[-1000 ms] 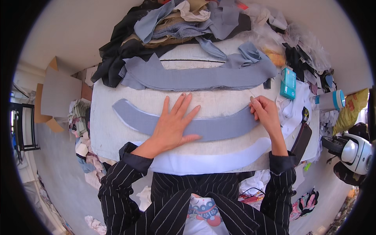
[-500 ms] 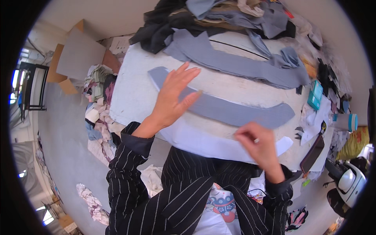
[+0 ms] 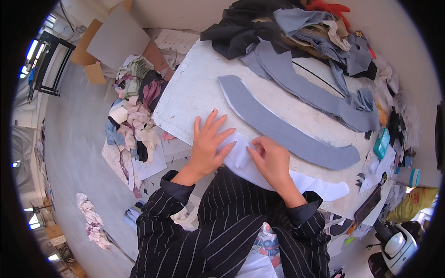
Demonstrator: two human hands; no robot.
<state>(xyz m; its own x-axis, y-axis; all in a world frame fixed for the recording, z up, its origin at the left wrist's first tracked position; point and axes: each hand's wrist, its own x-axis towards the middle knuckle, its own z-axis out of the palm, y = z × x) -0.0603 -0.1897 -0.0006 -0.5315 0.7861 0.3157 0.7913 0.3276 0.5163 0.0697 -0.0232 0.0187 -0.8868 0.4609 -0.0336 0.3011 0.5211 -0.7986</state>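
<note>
My left hand lies with fingers spread on the left end of a curved white fabric strip along the near table edge. Beside it, my right hand is closed in a pinch, thumb against bent fingers, over the same strip. Whatever is between those fingertips, if anything, is hidden. Slight creases show in the white cloth between the hands. Just beyond lies a curved grey fabric piece, with a thin white margin along its edge. Neither hand touches it.
Farther back rest stacked grey curved pieces and a heap of black cloth. At the right are a small teal box, a dark phone-like slab and a lidded jar. Fabric scraps pile up left of the table.
My right hand has moved left, close to my left hand, onto the white strip. My left hand has come down from over the grey piece to the white strip. The view has turned.
</note>
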